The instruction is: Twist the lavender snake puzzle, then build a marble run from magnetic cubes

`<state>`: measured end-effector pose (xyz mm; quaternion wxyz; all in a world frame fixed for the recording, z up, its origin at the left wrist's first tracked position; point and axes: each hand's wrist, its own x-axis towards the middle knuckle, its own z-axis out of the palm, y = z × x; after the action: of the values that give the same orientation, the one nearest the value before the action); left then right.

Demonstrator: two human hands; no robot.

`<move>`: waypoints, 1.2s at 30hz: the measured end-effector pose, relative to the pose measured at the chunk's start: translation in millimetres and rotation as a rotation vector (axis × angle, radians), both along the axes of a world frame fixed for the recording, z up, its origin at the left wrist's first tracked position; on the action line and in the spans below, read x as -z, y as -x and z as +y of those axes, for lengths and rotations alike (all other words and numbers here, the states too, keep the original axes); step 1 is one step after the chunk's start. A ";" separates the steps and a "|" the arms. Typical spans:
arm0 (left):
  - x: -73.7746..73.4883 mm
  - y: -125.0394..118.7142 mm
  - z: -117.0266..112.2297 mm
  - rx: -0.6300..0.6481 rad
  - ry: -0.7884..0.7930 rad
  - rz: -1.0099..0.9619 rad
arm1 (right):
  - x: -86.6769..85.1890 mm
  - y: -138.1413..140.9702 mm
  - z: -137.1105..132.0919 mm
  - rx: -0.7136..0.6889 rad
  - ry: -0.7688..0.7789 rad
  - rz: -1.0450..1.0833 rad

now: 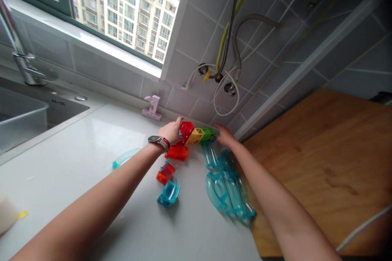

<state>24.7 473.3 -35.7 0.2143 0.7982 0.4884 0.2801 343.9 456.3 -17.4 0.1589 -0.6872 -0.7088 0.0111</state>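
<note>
At the back of the white countertop (137, 216), both hands are at a row of see-through toy building blocks (196, 135), red, yellow and green from left to right. My left hand (171, 131), with a wristband, is closed round the red end. My right hand (224, 135) grips the green end; its fingers are partly hidden and blurred. Under the left hand lies an orange-red block (177, 152). Nearer me are another orange-red block (166, 172) and a curved blue track piece (169, 194). Several clear blue tube pieces (228, 189) lie heaped beside my right forearm.
A purple figure-1 shaped piece (152, 107) stands near the wall. The sink (65, 108) with its tap (27, 67) is on the left. A wooden board (318, 163) lies right. Pipes and a looped white cable (227, 112) hang on the tiled wall.
</note>
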 end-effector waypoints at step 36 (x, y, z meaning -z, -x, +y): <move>-12.7 3.4 -6.6 -0.032 -0.018 0.134 | -3.3 -13.2 -3.8 0.377 -0.159 -0.105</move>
<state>21.3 466.7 -23.0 0.1697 0.8092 0.5117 0.2336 357.1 452.6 -14.1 0.1747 -0.7925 -0.5737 -0.1107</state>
